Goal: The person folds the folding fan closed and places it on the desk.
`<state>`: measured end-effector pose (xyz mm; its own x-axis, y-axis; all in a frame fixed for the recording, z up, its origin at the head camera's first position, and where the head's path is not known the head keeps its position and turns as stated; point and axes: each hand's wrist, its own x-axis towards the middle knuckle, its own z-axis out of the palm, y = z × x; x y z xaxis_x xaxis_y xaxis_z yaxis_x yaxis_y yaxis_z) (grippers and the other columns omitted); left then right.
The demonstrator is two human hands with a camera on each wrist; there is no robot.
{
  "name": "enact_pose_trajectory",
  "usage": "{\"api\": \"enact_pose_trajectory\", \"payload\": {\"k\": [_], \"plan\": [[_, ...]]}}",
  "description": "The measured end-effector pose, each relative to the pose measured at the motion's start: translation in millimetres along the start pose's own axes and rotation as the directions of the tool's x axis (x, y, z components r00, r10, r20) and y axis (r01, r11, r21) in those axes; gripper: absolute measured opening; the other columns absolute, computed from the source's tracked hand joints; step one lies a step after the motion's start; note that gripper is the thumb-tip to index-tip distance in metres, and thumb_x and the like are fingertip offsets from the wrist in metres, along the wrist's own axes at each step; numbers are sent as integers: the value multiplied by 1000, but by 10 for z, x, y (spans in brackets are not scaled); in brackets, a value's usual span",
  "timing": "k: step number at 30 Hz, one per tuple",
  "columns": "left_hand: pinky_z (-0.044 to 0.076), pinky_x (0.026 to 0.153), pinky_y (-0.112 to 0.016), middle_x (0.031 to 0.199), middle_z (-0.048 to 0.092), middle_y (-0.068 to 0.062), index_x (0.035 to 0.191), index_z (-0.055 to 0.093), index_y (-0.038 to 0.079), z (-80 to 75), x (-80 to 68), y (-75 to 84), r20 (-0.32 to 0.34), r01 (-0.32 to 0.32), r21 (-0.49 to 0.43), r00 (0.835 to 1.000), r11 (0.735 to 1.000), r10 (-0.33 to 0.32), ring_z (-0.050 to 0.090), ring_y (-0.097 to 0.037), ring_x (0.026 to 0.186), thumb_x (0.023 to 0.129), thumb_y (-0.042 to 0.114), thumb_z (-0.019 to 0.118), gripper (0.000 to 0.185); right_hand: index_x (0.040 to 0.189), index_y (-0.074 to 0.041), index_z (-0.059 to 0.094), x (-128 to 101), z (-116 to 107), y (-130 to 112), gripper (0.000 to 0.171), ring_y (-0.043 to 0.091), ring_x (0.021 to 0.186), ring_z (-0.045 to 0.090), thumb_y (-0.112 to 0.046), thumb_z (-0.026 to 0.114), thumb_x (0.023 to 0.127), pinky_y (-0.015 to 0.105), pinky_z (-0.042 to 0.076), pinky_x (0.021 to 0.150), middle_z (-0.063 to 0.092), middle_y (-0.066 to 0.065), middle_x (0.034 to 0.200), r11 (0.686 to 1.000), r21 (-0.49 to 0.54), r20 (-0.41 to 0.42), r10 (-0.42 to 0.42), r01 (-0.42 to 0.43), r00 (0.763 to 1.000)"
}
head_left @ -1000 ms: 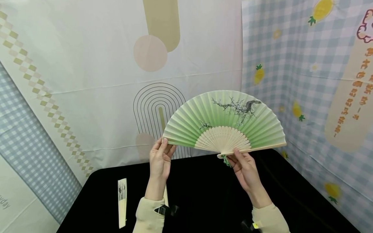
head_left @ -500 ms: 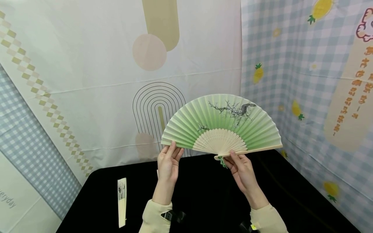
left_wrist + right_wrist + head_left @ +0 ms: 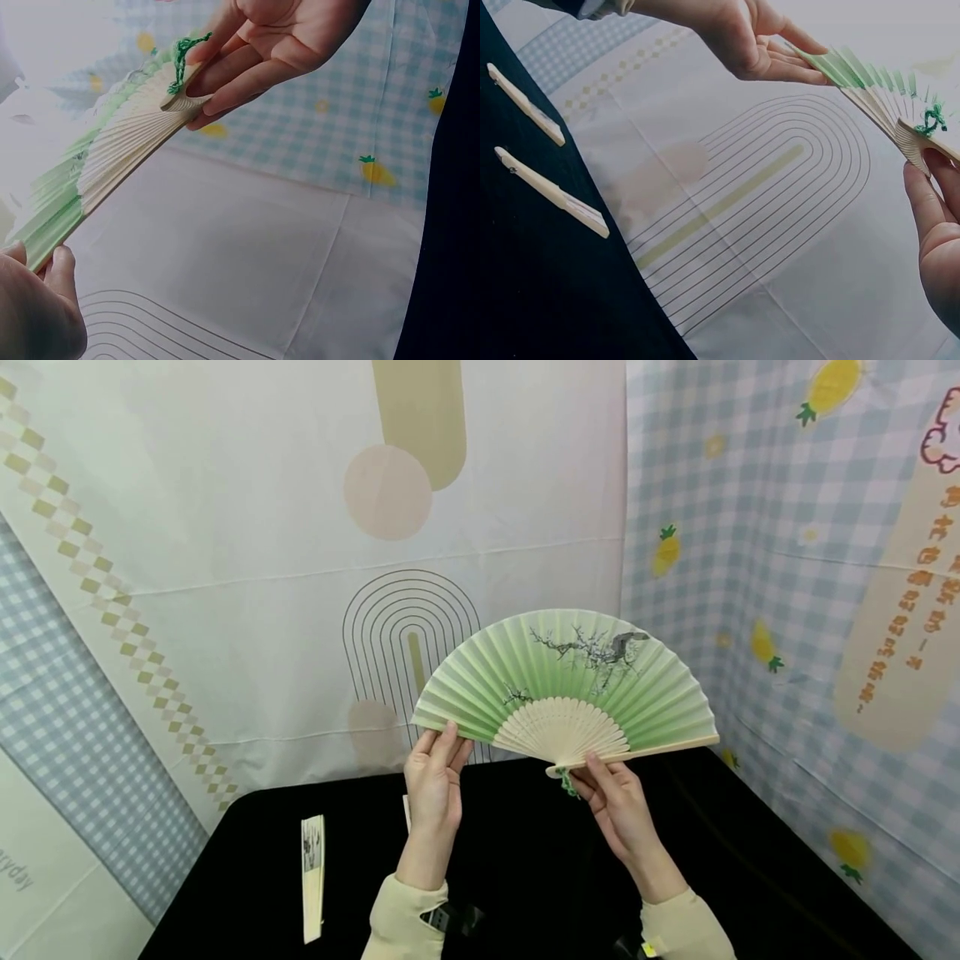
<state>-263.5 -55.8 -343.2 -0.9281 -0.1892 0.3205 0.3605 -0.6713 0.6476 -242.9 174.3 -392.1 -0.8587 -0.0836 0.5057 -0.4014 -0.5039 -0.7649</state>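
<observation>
Green fan [image 3: 562,672] is spread wide above the black table [image 3: 517,860], left hand [image 3: 433,789] pinching one corner, right hand [image 3: 618,797] pinching near the pivot. From the head view, one folded fan [image 3: 407,812] is mostly blocked by the left hand.

Left hand [image 3: 434,787] and right hand [image 3: 619,802] up in front, apart, each in 1 thumb-and-finger pinch

In the head view, the left grip [image 3: 437,787] hid most of one folded fan [image 3: 407,812], and the black table [image 3: 525,885] ran off below; left-wrist glare washed out part of the green folding fan [image 3: 124,146].
</observation>
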Motion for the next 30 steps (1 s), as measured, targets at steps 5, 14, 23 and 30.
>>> {"api": "enact_pose_trajectory", "payload": {"k": [5, 14, 23, 30], "plan": [[54, 93, -32, 131, 63, -22, 139, 54, -7, -4, 2, 13, 0, -12, 26, 1000, 1000, 12, 65, -27, 117, 101, 4, 61, 40, 123, -14, 69, -12, 19, 17, 29, 11, 112, 66, -12, 43, 110, 27, 54, 95, 70, 0, 118, 1000, -13, -7, 21, -21, 1000], [55, 94, -34, 128, 65, -22, 136, 56, -9, -23, 10, 51, 4, -23, 64, 1000, 998, 23, 66, -27, 115, 100, 3, 62, 38, 122, -15, 69, -25, 29, 54, 30, 11, 113, 66, -10, 42, 110, 28, 54, 95, 70, 0, 118, 998, -18, 9, 56, -56, 998], [56, 91, -31, 122, 66, -20, 136, 56, -7, -40, 19, 117, 22, -36, 109, 999, 993, 34, 70, -23, 107, 99, 6, 65, 40, 124, -15, 69, -28, 43, 87, 31, 13, 116, 65, -10, 42, 110, 31, 53, 98, 69, 1, 123, 997, -35, 51, 70, -68, 996], [54, 94, -35, 132, 61, -24, 139, 53, -8, -34, 27, 137, 38, -47, 112, 998, 993, 43, 67, -26, 114, 99, 5, 64, 43, 123, -15, 68, -41, 52, 122, 29, 13, 115, 65, -10, 43, 110, 31, 53, 97, 70, 0, 121, 995, -45, 56, 96, -93, 994]]}}
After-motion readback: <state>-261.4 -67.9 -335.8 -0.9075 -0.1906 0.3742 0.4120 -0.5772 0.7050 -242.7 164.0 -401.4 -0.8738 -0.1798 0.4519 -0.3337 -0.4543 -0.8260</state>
